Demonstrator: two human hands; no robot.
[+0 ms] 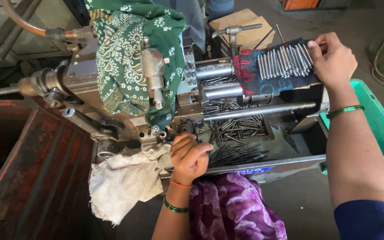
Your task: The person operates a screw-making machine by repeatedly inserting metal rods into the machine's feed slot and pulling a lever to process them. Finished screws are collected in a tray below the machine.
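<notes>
Hands well apart at a small lathe.
Left hand (188, 156) fisted beside white rag (123, 182); right hand (333, 58) pinches a metal pin (285, 60) from the row.

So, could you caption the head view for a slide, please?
Right hand on a row of metal pins; left hand at the machine.

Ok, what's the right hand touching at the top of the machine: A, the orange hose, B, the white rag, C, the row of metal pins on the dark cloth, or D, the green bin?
C: the right hand rests at the end of the row of metal pins laid side by side on the dark cloth.
</notes>
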